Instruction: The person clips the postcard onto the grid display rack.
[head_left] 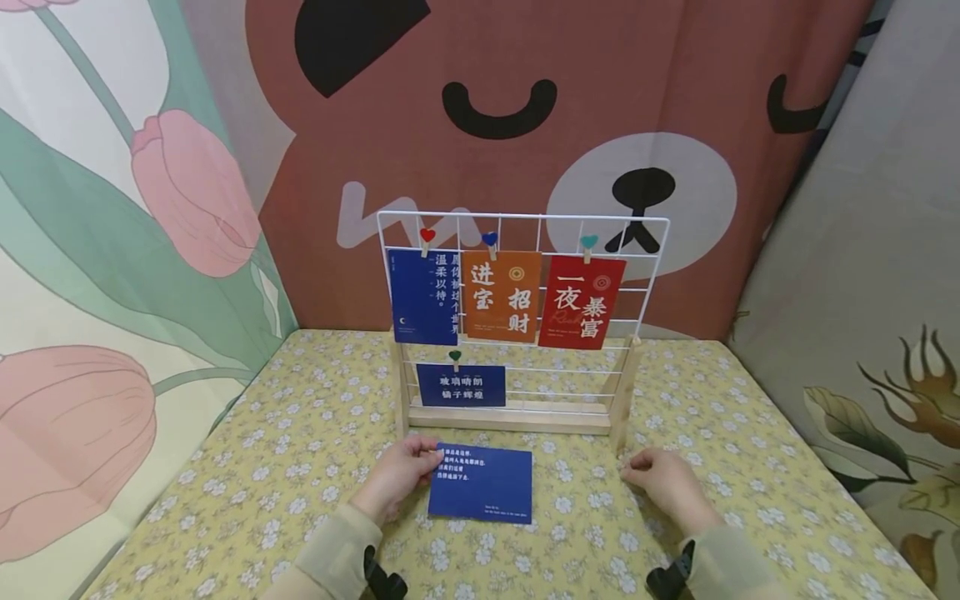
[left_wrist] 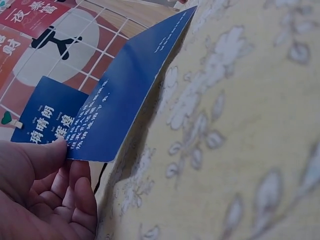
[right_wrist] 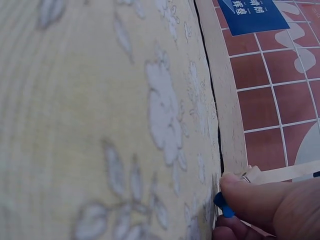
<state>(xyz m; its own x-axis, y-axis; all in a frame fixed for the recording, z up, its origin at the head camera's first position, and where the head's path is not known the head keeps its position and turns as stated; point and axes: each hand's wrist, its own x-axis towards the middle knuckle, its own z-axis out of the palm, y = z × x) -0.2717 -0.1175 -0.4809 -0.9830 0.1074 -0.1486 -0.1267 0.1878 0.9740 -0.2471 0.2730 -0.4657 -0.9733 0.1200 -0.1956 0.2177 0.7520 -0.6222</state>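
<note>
My left hand (head_left: pixel 401 477) pinches the left edge of a blue card (head_left: pixel 481 483) with white writing, thumb on its printed face. In the left wrist view the card (left_wrist: pixel 132 82) slants just above the cloth. My right hand (head_left: pixel 667 483) pinches a small clothespin with a blue heart (right_wrist: pixel 224 205), beside the stand's right foot. In front of both hands stands a white wire grid (head_left: pixel 517 372) on a wooden base (head_left: pixel 510 419). Clipped on it are a blue card (head_left: pixel 423 300), an orange card (head_left: pixel 500 296), a red card (head_left: pixel 583 302) and a small dark blue card (head_left: pixel 461 386).
Heart-topped clothespins in red (head_left: pixel 427 237), blue (head_left: pixel 490 241), teal (head_left: pixel 588 243) and green (head_left: pixel 454 357) hold the hung cards. A yellow flowered cloth (head_left: pixel 300 467) covers the table. Printed curtains (head_left: pixel 360 100) rise behind and on both sides.
</note>
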